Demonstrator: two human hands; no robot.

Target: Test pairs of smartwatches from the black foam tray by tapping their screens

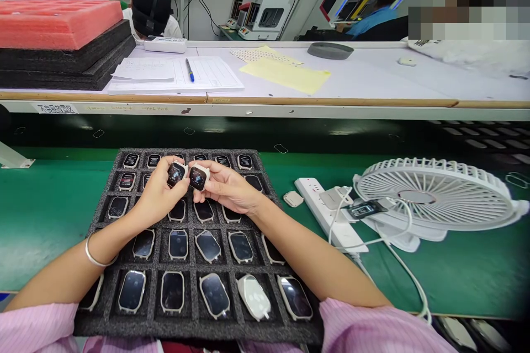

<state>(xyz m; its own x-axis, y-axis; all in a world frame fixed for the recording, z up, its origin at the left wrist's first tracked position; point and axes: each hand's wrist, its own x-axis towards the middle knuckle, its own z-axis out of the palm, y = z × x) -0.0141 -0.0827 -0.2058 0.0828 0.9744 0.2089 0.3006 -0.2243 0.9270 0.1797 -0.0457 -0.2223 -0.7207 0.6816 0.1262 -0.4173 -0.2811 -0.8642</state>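
Observation:
My left hand [163, 186] pinches a smartwatch body [176, 174] with a lit dark screen. Beside it, my right hand [223, 185] grips a second smartwatch body [199, 176], its screen lit too. The two watches are held side by side, nearly touching, faces toward me. Beneath both hands lies a black foam tray [192, 326] divided into compartments. Several strapless watch bodies [173, 292] rest in it, mostly screen up; those in the far row show lit text. One watch in the front row [254, 297] lies with its pale back up. My forearms hide some compartments.
To the right are a white power strip [327, 212], a white fan [434, 193] with trailing cables, and a small pale device [293, 198]. A raised shelf [372, 80] beyond carries papers [223, 74], a pen [190, 70] and stacked foam trays [62, 25]. People sit farther back.

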